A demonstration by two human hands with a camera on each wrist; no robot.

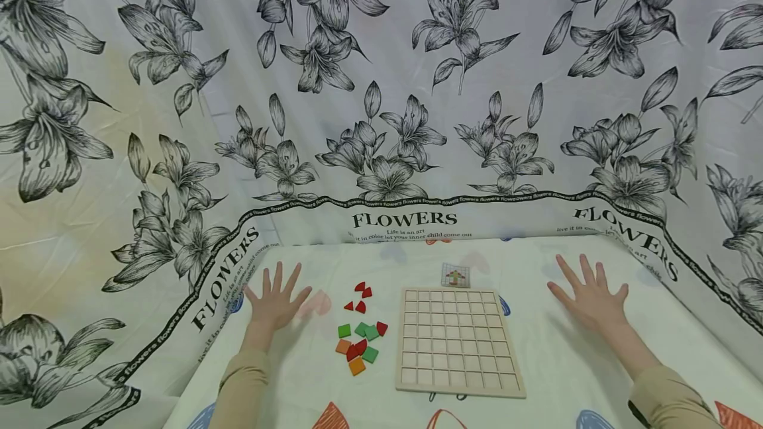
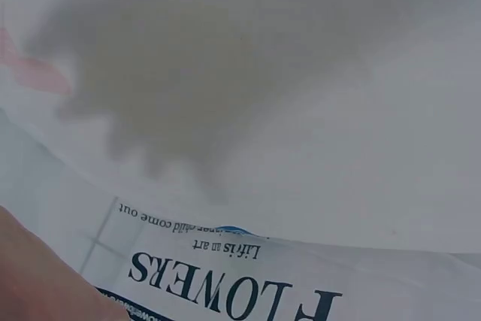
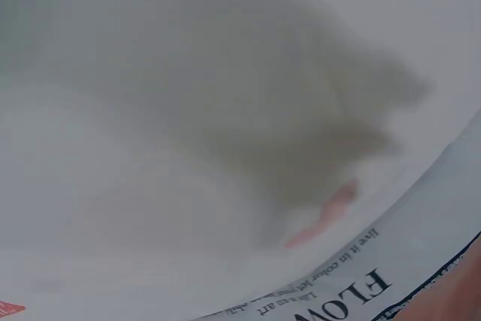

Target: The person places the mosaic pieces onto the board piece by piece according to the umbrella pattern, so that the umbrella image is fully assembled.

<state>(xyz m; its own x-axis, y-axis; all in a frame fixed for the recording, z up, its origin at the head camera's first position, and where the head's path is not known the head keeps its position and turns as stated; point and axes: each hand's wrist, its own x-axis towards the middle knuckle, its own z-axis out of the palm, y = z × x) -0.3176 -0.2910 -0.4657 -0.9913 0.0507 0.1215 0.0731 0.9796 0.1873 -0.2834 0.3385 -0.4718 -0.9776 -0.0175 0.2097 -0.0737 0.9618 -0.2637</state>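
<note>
My left hand (image 1: 275, 303) is spread with straight fingers over the left part of the table, holding nothing. On the right side my right hand (image 1: 594, 296) is likewise spread and empty. Between them lies a square wooden grid board (image 1: 456, 339) with bare cells. Left of the board are loose flat pieces: red quarter-round pieces (image 1: 360, 307), green squares (image 1: 370, 354) and orange squares (image 1: 357, 367). A small clear card (image 1: 456, 275) with a coloured picture lies just behind the board. Each wrist view shows only a hand's edge and its shadow on the cloth.
A white tablecloth (image 1: 334, 263) with coloured heart prints covers the table. Behind and at both sides hangs a white curtain (image 1: 405, 151) with black flower prints and the word FLOWERS along its lower band.
</note>
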